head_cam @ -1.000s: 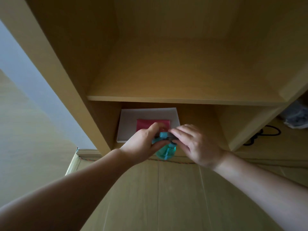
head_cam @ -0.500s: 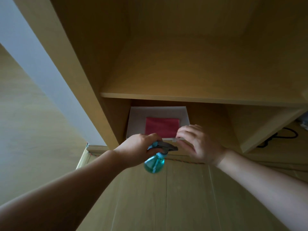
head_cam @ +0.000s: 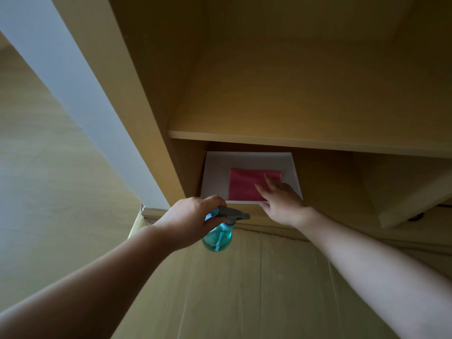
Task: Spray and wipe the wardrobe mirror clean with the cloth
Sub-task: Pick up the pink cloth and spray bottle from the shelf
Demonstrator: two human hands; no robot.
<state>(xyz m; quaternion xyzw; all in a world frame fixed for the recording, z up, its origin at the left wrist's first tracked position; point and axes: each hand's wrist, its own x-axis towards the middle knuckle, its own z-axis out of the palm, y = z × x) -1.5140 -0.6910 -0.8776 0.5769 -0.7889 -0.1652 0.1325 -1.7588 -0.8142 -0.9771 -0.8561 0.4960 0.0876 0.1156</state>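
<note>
Left hand (head_cam: 188,221) grips the spray bottle (head_cam: 217,237) – right hand (head_cam: 281,199) rests on the cloth (head_cam: 244,183).
The left fingers curl round the bottle's neck; its teal body hangs below the fist and its grey nozzle points right. The pink cloth lies folded flat in a white tray (head_cam: 215,172) under the shelf (head_cam: 293,140), long side left to right – straight right fingers touch its right end, gripping nothing.

The left hand (head_cam: 188,220) covers the neck and trigger of the spray bottle (head_cam: 217,238). The right hand (head_cam: 281,200) hides the near right corner of the cloth (head_cam: 245,183). A dark cable (head_cam: 415,218) runs off the right edge.
</note>
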